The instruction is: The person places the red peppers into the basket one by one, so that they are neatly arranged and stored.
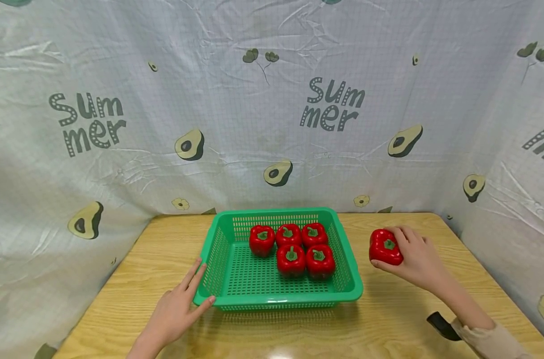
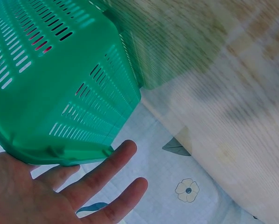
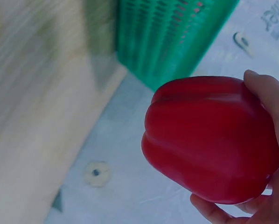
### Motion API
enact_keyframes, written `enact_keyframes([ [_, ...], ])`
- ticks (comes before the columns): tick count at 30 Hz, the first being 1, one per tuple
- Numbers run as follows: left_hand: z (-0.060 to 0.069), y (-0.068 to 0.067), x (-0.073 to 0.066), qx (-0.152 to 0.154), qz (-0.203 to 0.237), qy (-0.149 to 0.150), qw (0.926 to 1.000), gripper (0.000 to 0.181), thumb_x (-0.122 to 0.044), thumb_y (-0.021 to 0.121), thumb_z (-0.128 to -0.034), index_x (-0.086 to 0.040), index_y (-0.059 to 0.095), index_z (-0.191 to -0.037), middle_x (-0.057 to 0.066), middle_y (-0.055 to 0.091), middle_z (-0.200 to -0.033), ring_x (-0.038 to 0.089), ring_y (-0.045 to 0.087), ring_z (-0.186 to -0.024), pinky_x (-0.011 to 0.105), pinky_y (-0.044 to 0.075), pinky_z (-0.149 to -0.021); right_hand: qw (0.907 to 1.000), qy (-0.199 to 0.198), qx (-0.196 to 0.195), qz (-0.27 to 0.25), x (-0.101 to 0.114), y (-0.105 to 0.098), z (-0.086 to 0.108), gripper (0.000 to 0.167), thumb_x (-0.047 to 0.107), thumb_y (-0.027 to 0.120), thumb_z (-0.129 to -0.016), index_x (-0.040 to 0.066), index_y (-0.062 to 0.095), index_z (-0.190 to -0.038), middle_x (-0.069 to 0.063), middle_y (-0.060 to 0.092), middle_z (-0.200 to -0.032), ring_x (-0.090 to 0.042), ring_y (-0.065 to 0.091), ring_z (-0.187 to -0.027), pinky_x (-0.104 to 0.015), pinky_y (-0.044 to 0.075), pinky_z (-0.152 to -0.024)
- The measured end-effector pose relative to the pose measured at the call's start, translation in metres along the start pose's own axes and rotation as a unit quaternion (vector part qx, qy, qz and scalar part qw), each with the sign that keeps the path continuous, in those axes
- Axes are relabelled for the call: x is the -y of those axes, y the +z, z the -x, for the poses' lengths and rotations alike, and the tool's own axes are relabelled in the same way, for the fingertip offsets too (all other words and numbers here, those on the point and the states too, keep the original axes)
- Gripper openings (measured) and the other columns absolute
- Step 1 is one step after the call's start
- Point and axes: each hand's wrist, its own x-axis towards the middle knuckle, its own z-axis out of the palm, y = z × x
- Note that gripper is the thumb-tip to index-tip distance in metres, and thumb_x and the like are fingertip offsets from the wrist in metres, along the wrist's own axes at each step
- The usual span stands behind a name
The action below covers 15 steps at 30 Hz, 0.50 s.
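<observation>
A red bell pepper (image 1: 385, 247) with a green stem is gripped in my right hand (image 1: 416, 257), to the right of the basket. In the right wrist view the same bell pepper (image 3: 214, 140) fills the middle, thumb and fingers around its end. The green plastic basket (image 1: 276, 299) holds several red bell peppers (image 1: 291, 260), grouped toward its back and right. My left hand (image 1: 175, 310) rests at the basket's front left corner, fingers spread and fairly straight. Seen from the left wrist, that hand (image 2: 51, 196) lies against the basket's rim (image 2: 41, 156).
The basket stands on a wood-grain table (image 1: 397, 309). Behind and beside the table hangs a pale curtain (image 1: 236, 124) printed with avocados and lettering. A black strap-like piece (image 1: 443, 326) sits by the right wrist, near a beige sleeve (image 1: 491, 341).
</observation>
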Motion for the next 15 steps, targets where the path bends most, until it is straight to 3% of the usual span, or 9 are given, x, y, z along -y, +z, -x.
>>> enact_keyframes([
  [10,-0.001,0.0,0.0,-0.001,-0.006,0.001,1.0,0.071,-0.048,0.052,-0.0852,-0.015,0.025,-0.142,0.003,0.02,-0.149,-0.005,0.043,-0.051,0.02,0.031,-0.047,0.9986,-0.05,0.013,0.002,0.034,-0.013,-0.022,0.076,0.056,0.07,-0.064,0.011,0.048,-0.122,-0.01,0.055,-0.106,-0.027,0.05,-0.096,-0.048,0.037,-0.077],
  [15,-0.001,0.0,0.0,-0.003,-0.011,0.003,0.9999,0.071,-0.048,0.052,-0.0851,-0.014,0.026,-0.142,0.004,0.021,-0.149,-0.001,0.048,-0.055,0.022,0.033,-0.049,0.9961,-0.085,0.024,0.008,0.054,-0.016,-0.037,0.076,0.062,0.065,-0.066,0.014,0.047,-0.122,-0.006,0.054,-0.106,-0.026,0.049,-0.098,-0.045,0.036,-0.076],
])
